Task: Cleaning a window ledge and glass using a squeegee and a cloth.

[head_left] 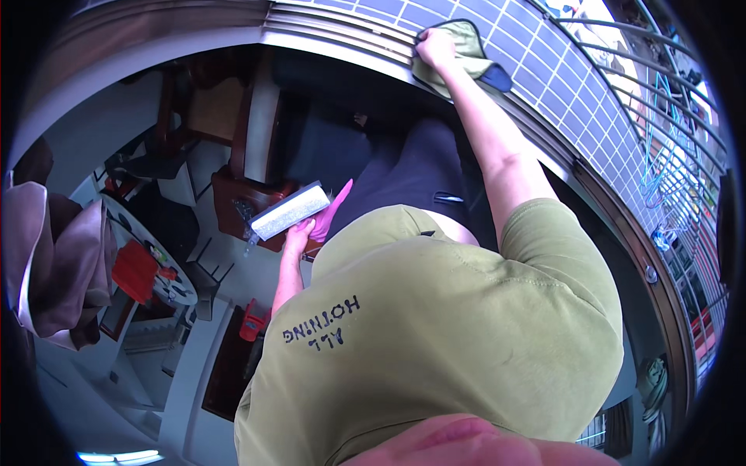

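My right hand [437, 48] is stretched up to the window's ledge, its fingers curled on a green cloth [471, 56] with a dark border. The cloth lies bunched across the sliding track [373, 35] and the tiles beyond it. Down at my left side, my left hand [299, 232] grips a window squeegee [291, 211] with a pale, fuzzy pad and a dark edge along its top. A flat pink piece [334, 211] sticks out beside that hand; whether it belongs to the squeegee I cannot tell. Something clear and shiny [249, 233] shows at the squeegee's lower left end.
Blue-grey tiles [536, 62] run along the outer ledge up to metal bars [645, 39]. Inside, a wooden chair [210, 109] and a brown stool [241, 200] stand near me. Further left are a round table [175, 272] with a red item on it and a gathered curtain [62, 264].
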### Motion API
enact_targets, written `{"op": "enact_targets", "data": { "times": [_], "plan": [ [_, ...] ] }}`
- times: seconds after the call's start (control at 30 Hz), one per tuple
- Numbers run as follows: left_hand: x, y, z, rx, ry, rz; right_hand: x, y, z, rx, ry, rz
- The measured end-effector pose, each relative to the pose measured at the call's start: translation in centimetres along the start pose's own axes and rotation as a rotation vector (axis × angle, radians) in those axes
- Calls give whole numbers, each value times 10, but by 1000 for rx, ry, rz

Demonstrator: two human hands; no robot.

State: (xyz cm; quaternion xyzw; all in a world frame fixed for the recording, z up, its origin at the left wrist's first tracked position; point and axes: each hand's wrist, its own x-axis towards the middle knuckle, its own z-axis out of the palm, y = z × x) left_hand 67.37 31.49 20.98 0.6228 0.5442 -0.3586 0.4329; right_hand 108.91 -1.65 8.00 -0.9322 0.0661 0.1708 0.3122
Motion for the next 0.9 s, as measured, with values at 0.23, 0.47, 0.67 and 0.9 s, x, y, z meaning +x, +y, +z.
{"op": "enact_targets", "data": {
  "times": [0.23,0.47,0.67,0.9],
  "plan": [
    [3,-6,-16,-69,28,112,66,-35,-95,1985,-165,301],
    [9,7,-12,9,26,91,63,-70,-153,922,-127,-344],
    [-1,11,-6,82,-37,133,48,-104,-17,39,-345,-496],
    [-14,15,-10,-38,12,141,-24,-45,66,-287,292,-441]
  ]
}}
